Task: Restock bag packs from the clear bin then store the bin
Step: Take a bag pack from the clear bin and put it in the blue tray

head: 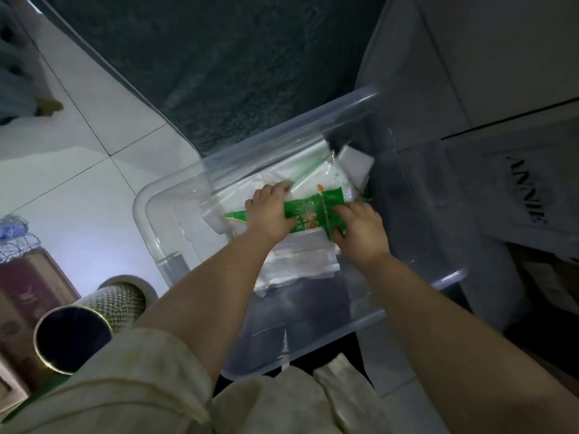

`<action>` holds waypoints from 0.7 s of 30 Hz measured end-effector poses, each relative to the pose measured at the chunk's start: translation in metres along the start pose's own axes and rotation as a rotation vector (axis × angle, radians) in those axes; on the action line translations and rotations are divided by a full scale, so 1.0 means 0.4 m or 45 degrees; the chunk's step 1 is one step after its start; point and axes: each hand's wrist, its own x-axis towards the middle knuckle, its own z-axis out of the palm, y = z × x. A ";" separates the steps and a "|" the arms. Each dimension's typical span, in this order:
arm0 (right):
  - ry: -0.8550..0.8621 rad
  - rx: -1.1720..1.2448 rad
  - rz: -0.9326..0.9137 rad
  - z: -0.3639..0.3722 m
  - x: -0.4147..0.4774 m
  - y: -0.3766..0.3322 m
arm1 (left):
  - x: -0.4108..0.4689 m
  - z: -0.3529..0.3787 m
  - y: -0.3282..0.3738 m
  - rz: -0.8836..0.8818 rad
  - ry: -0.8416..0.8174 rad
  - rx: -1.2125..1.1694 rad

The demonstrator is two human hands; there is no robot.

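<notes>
A clear plastic bin (pixel 163 214) sits on the floor below me, holding several packs of white plastic bags. Both my hands reach down into it. My left hand (pixel 269 211) and my right hand (pixel 360 233) grip the two ends of a pack with a green printed label (pixel 313 211). More white bag packs (pixel 300 261) lie under my wrists, and others (pixel 332 173) are stacked toward the bin's far right corner. My forearms hide part of the contents.
A dark mat or panel (pixel 219 73) lies beyond the bin. White cabinet fronts with black lettering (pixel 526 189) stand at right. At left on the tiled floor (pixel 78 195) are a metal can (pixel 72 336), a mesh-wrapped roll (pixel 122 302) and a maroon box (pixel 34 292).
</notes>
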 end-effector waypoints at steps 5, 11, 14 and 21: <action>0.034 0.004 -0.058 -0.041 -0.007 -0.009 | -0.026 -0.029 0.015 0.087 -0.028 0.057; 0.196 0.033 -0.140 -0.127 -0.111 -0.036 | -0.112 -0.132 0.103 0.407 0.085 0.060; 0.270 0.047 -0.034 -0.185 -0.193 -0.043 | -0.164 -0.189 0.164 0.573 0.122 0.236; 0.540 -0.022 0.209 -0.343 -0.437 -0.031 | -0.322 -0.329 0.382 1.074 0.171 0.615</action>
